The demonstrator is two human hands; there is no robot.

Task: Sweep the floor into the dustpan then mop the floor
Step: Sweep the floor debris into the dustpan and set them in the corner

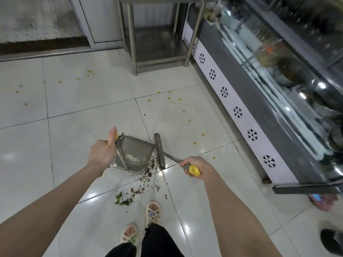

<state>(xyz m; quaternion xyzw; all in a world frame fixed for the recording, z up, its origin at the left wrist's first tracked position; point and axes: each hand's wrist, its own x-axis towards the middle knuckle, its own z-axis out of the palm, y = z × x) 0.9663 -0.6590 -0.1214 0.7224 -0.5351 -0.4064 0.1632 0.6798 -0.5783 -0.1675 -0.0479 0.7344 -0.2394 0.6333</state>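
Obs.: sweeping stage in progress; mopping not yet begun.

- Left hand (103, 153): fingers curled round the dustpan handle (118, 145), thumb laid along it toward the yellow tip. The grip pins the dustpan (133, 153) on the floor (83, 127), probably so it does not slide when the brush pushes against it.
- Right hand (198, 167): wrapped round the grey brush handle just above its yellow end cap (194, 170). Holding it far back gives reach.
- Brush head (160, 151): at 3 o'clock of the dustpan, lying along and almost touching its open edge, apparently placed to drive litter in.
- Pale dust (132, 158) lies inside the pan.
- Leaf scraps (137, 190): scattered from the pan's near corner toward 6 o'clock, ending just ahead of the sandalled feet (153, 212). They are outside the pan, so judged as needing another pass.
- Yellow spots (168, 98): dotted over the tiles from 10 to 2 o'clock. They look like stains, so likely work for the mop.
- Pinkish bundle (323, 201) at 4 o'clock under the glass display case (259, 89): possibly a mop head, cannot confirm.
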